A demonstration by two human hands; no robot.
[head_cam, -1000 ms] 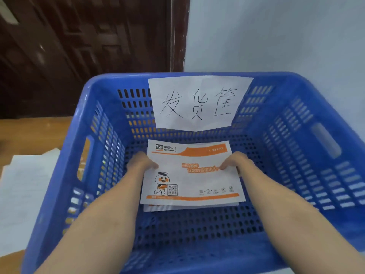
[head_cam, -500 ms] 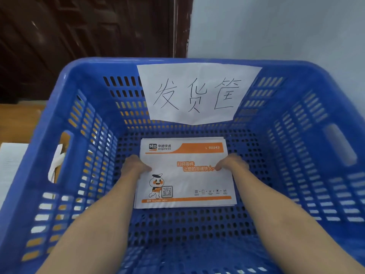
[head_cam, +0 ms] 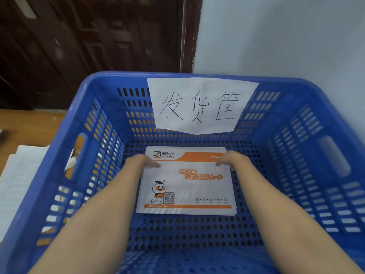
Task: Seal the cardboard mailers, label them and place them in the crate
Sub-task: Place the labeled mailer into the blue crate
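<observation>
Mailers [head_cam: 187, 184] lie flat on the perforated floor of the blue crate [head_cam: 83, 99], stacked, with edges of others showing under the top one along its near and right sides; I cannot count how many. From where I steer, the stack's long axis runs left to right across my view, and it sits squarely between my two arms, so neither hand is nearer than the other. My left hand [head_cam: 145, 162] rests on the left edge near the far corner, fingers reaching flat over the top face; my right hand [head_cam: 229, 160] mirrors it on the right edge. Whether thumbs are tucked under the edges I cannot tell, so I judge this as a light press or a loosening hold, not a firm grip. The coming move, I reckon, is simply lifting both hands straight up and back toward me, leaving the stack lying as it is. The top mailer reads "sto express" with Chinese characters beside the logo, a number starting 9554, an orange slogan in Chinese, a cartoon mascot, a QR code, and "Express letter" along the bottom orange stripe. A handwritten paper sign [head_cam: 199, 105] on the crate's far wall reads 发货筐.
</observation>
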